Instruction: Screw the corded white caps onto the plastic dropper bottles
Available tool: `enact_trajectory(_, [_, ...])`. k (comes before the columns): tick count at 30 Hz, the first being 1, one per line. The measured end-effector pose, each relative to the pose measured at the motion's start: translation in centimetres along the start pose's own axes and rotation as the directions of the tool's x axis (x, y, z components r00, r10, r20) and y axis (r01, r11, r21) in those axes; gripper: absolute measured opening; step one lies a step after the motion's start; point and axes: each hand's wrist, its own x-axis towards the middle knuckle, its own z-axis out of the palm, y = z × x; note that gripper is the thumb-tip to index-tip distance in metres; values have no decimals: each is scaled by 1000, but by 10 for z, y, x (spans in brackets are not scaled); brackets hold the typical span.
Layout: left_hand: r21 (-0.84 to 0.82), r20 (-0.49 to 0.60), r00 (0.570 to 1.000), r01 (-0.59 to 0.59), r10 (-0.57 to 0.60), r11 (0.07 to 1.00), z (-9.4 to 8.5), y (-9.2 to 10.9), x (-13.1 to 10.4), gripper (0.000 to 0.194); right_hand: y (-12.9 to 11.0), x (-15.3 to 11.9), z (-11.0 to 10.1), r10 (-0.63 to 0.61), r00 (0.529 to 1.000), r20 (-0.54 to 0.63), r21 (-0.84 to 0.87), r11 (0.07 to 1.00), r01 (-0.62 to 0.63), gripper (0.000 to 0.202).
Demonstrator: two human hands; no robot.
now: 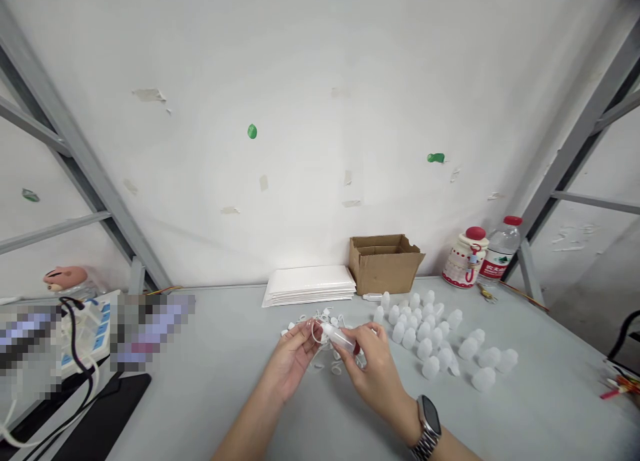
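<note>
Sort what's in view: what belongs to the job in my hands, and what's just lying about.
Likely part of the job:
Small clear plastic bottle, in the right hand, its tip at the left hand
Loose white plastic rings and bits
Frosted white plastic domes

Likely just lying about:
Red-and-cream jar with red lid
Large clear plastic bottle with red cap

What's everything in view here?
Wall: 1, white, behind
Frames: 2, grey, sides
Table: 1, grey, below
Box: 1, brown, back
Stack: 1, white, beside box
Jar: 1, cream, right
Bottle: 1, clear, beside jar
Pieces: many, milky, right
Rings: several, white, centre
Tube: 1, clear, held
Power strip: 1, white, left
Figure: 1, pink, left
Cables: several, black-white, left
Pad: 1, black, left
Left hand: 1, bare, centre
Right hand: 1, bare, centre
Watch: 1, silver, wrist
</note>
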Motion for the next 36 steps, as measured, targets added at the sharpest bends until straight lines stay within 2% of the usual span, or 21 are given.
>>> enact_trajectory(18, [46,-8,1000,-15,16,999,1,3,-1,8,1,-1,2,-21,1000,9,-20,1000,22,10])
enact_trajectory(28, [236,-1,994,-102,105,966,3,7,-1,25,1,1,0,-22,1000,23,-37,999,23,10])
enact_trajectory(36, [459,-12,978,-181,210,870,0,10,0,30,1,3,-2,-81,997,-14,-78,994,80,10])
